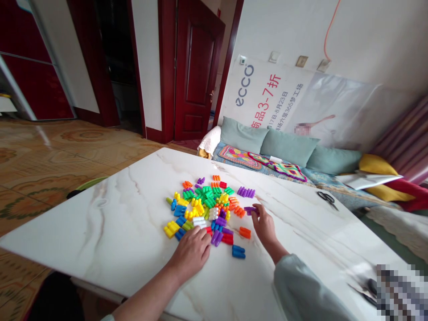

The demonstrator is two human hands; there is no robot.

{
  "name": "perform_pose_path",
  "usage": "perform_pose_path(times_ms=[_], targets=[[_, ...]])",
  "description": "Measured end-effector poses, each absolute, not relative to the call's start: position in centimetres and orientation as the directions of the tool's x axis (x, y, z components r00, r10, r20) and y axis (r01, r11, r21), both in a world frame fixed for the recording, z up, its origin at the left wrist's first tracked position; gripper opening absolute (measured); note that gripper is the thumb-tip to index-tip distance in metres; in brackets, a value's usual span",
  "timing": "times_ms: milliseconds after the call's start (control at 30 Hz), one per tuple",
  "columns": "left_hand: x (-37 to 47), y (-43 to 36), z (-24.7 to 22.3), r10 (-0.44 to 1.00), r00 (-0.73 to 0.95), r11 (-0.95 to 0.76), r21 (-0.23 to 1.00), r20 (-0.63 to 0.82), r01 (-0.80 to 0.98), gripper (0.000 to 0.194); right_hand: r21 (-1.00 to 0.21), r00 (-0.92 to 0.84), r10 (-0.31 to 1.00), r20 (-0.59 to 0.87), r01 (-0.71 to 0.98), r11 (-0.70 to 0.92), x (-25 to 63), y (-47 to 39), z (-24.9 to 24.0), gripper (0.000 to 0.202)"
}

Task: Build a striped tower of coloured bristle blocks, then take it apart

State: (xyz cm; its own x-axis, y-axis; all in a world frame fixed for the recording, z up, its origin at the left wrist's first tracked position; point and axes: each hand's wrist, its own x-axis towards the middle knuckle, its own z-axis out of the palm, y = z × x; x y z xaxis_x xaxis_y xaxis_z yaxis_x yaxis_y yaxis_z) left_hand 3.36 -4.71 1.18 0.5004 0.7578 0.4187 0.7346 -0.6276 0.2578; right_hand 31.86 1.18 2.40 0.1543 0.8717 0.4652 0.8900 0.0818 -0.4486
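A loose pile of plastic building blocks, shaped like joined bullets in several colours, spreads over the white marble-patterned table. At its right side my right hand pinches a purple block between thumb and fingers. My left hand rests palm down at the pile's near edge, its fingers lying loosely beside a white block and a red block; its fingertips are partly hidden. Between the hands lie purple blocks, an orange block and a blue block. Above the right hand sits a purple row of blocks.
Black scissors lie near the table's right far edge. Another dark-handled tool is at the lower right, beside a blurred patch. A sofa with green cushions stands behind the table, and a red door is beyond.
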Motion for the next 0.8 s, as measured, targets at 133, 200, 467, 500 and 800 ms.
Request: perform_pose_path(times_ms=[133, 200, 467, 500, 800], targets=[[3.4, -4.7, 1.3, 0.761, 0.499, -0.625, 0.265, 0.415, 0.734, 0.013, -0.216, 0.214, 0.905, 0.367, 0.966, -0.14, 34.1, 3.5, 3.5, 0.024], [3.4, -4.7, 1.3, 0.768, 0.5, -0.621, 0.272, 0.401, 0.735, 0.013, -0.117, 0.159, 0.928, 0.338, 0.985, -0.126, 34.1, 4.6, 3.6, 0.025], [3.4, -4.6, 1.5, 0.771, 0.515, -0.623, 0.279, 0.375, 0.73, 0.012, -0.109, 0.085, 0.918, 0.388, 0.993, -0.046, 30.8, 8.7, 2.4, 0.031], [3.4, -4.6, 1.5, 0.772, 0.514, -0.622, 0.278, 0.374, 0.732, 0.012, -0.12, 0.093, 0.908, 0.408, 0.992, -0.048, 30.6, 8.7, 2.2, 0.032], [3.5, -4.4, 1.3, 0.78, 0.519, -0.617, 0.289, 0.35, 0.732, 0.012, -0.359, -0.032, 0.855, 0.517, 0.899, 0.251, 31.5, 7.0, -0.4, 0.036]])
